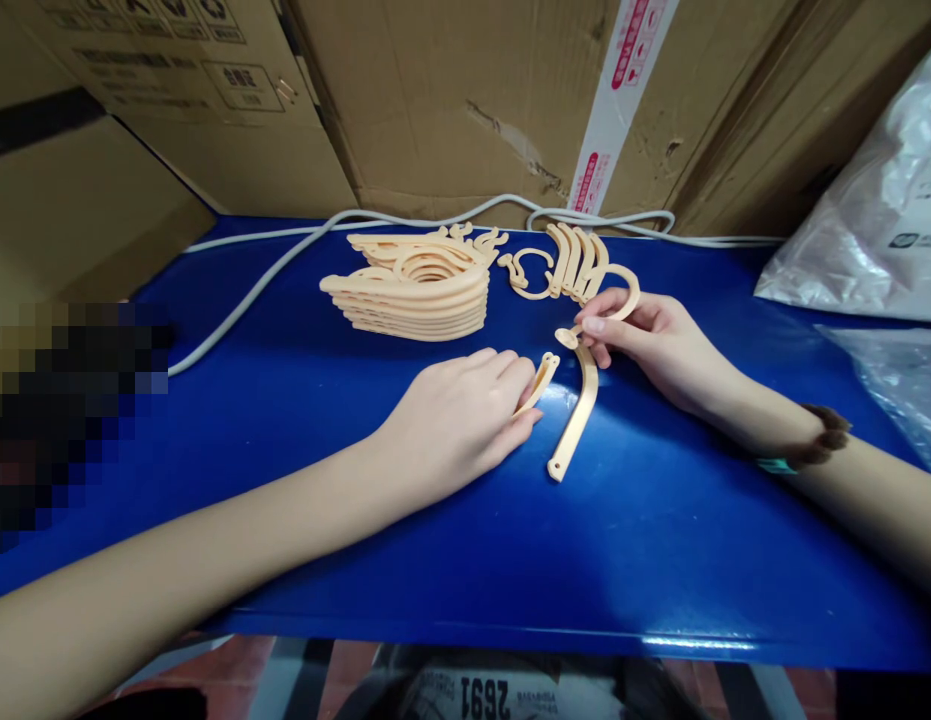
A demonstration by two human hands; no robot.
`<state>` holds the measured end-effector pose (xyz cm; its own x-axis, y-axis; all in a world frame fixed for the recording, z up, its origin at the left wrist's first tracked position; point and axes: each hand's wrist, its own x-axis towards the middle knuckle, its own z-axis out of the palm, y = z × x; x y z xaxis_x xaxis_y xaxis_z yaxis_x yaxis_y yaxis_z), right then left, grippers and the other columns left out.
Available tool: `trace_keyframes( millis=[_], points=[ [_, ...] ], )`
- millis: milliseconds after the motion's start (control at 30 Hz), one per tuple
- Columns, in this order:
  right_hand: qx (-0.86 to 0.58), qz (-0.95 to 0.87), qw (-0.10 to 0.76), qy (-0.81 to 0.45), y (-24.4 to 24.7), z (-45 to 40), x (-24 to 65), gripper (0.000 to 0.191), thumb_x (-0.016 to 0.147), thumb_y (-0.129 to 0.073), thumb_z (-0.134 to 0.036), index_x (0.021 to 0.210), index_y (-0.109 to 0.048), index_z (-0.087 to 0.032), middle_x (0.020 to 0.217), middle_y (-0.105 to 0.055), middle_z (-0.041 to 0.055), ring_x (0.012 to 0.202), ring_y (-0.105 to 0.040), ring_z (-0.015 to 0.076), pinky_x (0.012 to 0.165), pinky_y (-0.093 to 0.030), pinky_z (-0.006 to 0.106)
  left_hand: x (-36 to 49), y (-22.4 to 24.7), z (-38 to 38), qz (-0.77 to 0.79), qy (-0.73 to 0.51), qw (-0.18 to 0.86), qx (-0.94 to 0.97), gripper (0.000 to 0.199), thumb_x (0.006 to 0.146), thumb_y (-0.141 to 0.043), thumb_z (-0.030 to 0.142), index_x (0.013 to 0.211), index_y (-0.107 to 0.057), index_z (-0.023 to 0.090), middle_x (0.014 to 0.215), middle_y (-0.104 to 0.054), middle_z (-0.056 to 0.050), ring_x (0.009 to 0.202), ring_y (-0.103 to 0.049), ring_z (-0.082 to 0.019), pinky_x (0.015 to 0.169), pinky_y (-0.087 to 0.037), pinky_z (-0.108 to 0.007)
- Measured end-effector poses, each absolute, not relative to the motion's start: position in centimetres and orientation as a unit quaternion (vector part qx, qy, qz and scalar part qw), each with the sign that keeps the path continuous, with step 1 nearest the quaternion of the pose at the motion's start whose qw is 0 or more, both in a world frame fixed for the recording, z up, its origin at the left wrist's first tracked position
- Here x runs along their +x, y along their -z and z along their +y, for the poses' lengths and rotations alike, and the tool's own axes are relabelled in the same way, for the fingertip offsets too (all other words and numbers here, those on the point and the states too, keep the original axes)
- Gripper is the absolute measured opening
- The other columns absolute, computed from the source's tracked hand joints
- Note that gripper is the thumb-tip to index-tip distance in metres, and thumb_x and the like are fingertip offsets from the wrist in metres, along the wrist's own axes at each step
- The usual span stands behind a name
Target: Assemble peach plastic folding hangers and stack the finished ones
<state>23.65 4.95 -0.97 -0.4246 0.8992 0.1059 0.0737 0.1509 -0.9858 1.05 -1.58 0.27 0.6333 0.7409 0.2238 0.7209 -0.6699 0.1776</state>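
My left hand (472,415) is closed around a curved cream plastic hanger arm (538,384), whose forked end sticks out past the fingers. In my right hand (637,330) is a cream plastic hanger hook (626,290), pinched near its flat round base, which points toward the left hand. Another hanger arm (577,420) lies on the blue table just below the right fingers; its upper end is partly hidden by them. The hook and the left hand's arm are apart. Some fingers of the right hand are hidden behind the hook.
A stack of cream hanger pieces (420,300) stands at the back middle. Several loose arms (577,255) and a hook (536,290) lie right of it. A white cable (262,290) runs along the back, before cardboard boxes (450,110). Plastic bags (870,220) rest at the right.
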Motion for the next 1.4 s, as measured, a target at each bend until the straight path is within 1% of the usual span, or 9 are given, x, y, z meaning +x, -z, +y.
trace_keyframes(
  millis=[133,367,467,567,800,967,1133,1267,1400],
  points=[
    [-0.377,-0.643,0.376,-0.55,0.8,4.9,23.8,0.019,0.078,-0.076,-0.033,0.09,-0.075,-0.019,0.075,-0.07,0.0011,0.06,-0.056,0.0088,0.062,-0.046,0.025,1.2,-0.3,-2.2,0.401,-0.137,0.02,0.905,0.007,0.096,-0.053,0.021,0.101,-0.053,0.016,0.095,-0.066,-0.002,0.078,-0.063,-0.017,0.061,-0.043,-0.027],
    [-0.375,-0.631,0.374,-0.566,0.6,5.0,24.0,0.013,0.077,-0.077,-0.029,0.088,-0.079,-0.022,0.07,-0.067,-0.0007,0.06,-0.054,0.0071,0.059,-0.045,0.021,1.3,0.9,-2.2,0.367,-0.17,-0.076,0.911,0.035,0.097,-0.042,0.012,0.133,-0.039,0.012,0.108,-0.066,-0.007,0.09,-0.065,-0.021,0.072,-0.049,-0.031],
    [-0.37,-0.626,0.379,-0.573,0.6,5.1,24.0,0.014,0.077,-0.077,-0.028,0.089,-0.077,-0.021,0.07,-0.067,-0.0016,0.059,-0.055,0.0065,0.06,-0.046,0.021,1.4,0.8,-1.9,0.359,-0.213,-0.054,0.907,0.029,0.097,-0.038,0.011,0.126,-0.042,0.01,0.105,-0.068,-0.009,0.087,-0.067,-0.019,0.07,-0.049,-0.028],
    [-0.364,-0.618,0.384,-0.581,0.6,5.2,23.9,0.026,0.075,-0.079,-0.026,0.1,-0.074,-0.02,0.076,-0.067,-0.0022,0.058,-0.055,0.0061,0.06,-0.047,0.022,1.5,0.6,-1.9,0.381,-0.194,-0.001,0.904,0.018,0.1,-0.034,0.023,0.111,-0.046,0.015,0.083,-0.07,-0.002,0.069,-0.068,-0.017,0.054,-0.042,-0.025],
    [-0.36,-0.616,0.36,-0.601,0.3,5.2,24.1,0.051,0.075,-0.079,-0.026,0.122,-0.062,-0.019,0.076,-0.07,-0.0013,0.058,-0.058,0.008,0.057,-0.048,0.022,1.6,0.2,-2.2,0.401,-0.112,-0.014,0.909,0.031,0.103,-0.03,0.037,0.088,-0.051,0.019,0.065,-0.066,0.0,0.057,-0.065,-0.017,0.044,-0.022,-0.025],
    [-0.353,-0.626,0.349,-0.602,0.4,5.3,24.2,0.04,0.073,-0.08,-0.026,0.107,-0.06,-0.019,0.076,-0.071,-0.0011,0.055,-0.058,0.0084,0.054,-0.046,0.022,1.5,0.3,-1.9,0.403,-0.132,-0.003,0.906,0.029,0.103,-0.033,0.035,0.093,-0.054,0.018,0.07,-0.066,0.0,0.06,-0.062,-0.015,0.048,-0.03,-0.025],
    [-0.35,-0.629,0.348,-0.601,0.3,5.3,24.2,0.032,0.072,-0.081,-0.025,0.091,-0.057,-0.019,0.071,-0.067,-0.0032,0.053,-0.057,0.0077,0.055,-0.047,0.022,1.5,0.8,-1.5,0.339,-0.23,-0.017,0.912,0.027,0.104,-0.034,0.026,0.106,-0.058,0.013,0.093,-0.069,-0.004,0.08,-0.057,-0.018,0.07,-0.043,-0.029],
    [-0.336,-0.63,0.359,-0.602,0.2,5.4,24.2,0.028,0.072,-0.081,-0.023,0.087,-0.059,-0.017,0.069,-0.063,-0.0051,0.052,-0.053,0.0048,0.053,-0.044,0.02,1.4,0.9,-1.5,0.333,-0.232,-0.01,0.914,0.032,0.104,-0.034,0.028,0.119,-0.057,0.011,0.095,-0.068,-0.006,0.083,-0.055,-0.02,0.074,-0.042,-0.031],
    [-0.335,-0.632,0.35,-0.604,0.3,5.5,24.2,0.035,0.073,-0.081,-0.024,0.099,-0.058,-0.018,0.072,-0.065,-0.0046,0.053,-0.054,0.0054,0.052,-0.043,0.02,1.3,0.8,-1.5,0.335,-0.216,0.01,0.917,0.037,0.105,-0.032,0.038,0.113,-0.062,0.017,0.089,-0.069,-0.003,0.08,-0.056,-0.019,0.071,-0.039,-0.031]
  ],
)
